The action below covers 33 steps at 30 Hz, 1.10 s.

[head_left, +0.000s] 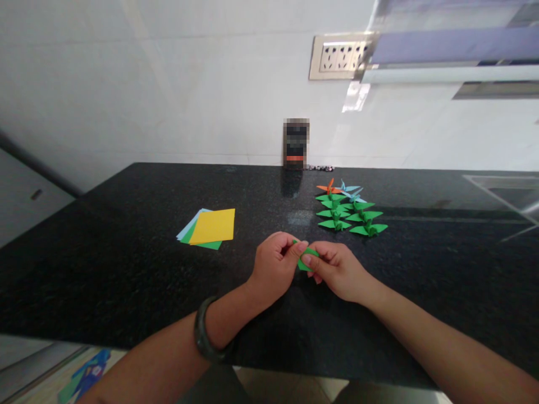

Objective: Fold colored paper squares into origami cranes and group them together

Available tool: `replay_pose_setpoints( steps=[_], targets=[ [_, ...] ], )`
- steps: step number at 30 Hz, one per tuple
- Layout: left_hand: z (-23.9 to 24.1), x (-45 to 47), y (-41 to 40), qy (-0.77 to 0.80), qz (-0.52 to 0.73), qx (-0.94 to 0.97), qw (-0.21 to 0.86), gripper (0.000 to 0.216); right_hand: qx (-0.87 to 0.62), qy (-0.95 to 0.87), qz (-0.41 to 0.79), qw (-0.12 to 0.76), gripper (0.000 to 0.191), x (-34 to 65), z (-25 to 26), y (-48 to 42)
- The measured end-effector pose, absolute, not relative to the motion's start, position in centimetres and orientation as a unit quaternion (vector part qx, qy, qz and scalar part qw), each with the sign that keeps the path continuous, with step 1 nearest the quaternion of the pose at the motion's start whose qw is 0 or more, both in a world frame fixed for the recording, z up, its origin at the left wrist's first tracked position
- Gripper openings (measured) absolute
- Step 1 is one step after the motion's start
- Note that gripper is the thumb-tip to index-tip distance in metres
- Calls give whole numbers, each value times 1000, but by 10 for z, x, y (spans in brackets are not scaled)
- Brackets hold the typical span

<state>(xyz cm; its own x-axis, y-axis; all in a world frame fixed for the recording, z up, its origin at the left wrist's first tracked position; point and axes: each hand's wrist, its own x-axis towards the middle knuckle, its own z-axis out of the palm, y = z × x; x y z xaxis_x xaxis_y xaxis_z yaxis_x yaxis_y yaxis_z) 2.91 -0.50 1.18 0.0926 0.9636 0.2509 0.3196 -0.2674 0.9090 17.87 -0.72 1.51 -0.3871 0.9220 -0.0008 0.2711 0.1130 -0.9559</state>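
A small folded green paper [304, 258] is pinched between both my hands just above the black counter [126, 258]. My left hand [275, 268] is closed, thumb and fingers gripping the paper's left side. A dark bangle sits on that wrist. My right hand [337, 269] is closed on the paper's right side. Most of the paper is hidden by my fingers.
A stack of flat paper sheets [208, 226], yellow on top, lies to the left. Several finished folded paper cranes [347, 210], mostly green, one orange, some light blue, sit behind my hands. A small dark box [296, 145] stands against the wall. A socket panel [341, 56] is above.
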Motion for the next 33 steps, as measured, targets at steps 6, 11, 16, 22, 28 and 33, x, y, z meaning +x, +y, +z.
replay_pose_setpoints(
  steps=[6,11,16,22,28,33],
  targets=[
    [10,27,-1,474,449,632,417,17,-437,-635,526,360,27,179,11,-4],
    [16,30,-1,461,472,578,480,19,-432,-651,490,385,23,181,11,-5],
    [15,33,2,444,469,470,602,22,-486,-725,282,398,23,183,9,-4],
    [12,35,1,380,420,408,716,36,-417,-824,8,383,14,187,10,-3],
    [11,35,2,303,434,318,786,26,-374,-871,17,319,25,187,14,-5],
    [11,34,3,298,422,287,807,18,-390,-849,58,353,19,187,11,-4]
  ],
)
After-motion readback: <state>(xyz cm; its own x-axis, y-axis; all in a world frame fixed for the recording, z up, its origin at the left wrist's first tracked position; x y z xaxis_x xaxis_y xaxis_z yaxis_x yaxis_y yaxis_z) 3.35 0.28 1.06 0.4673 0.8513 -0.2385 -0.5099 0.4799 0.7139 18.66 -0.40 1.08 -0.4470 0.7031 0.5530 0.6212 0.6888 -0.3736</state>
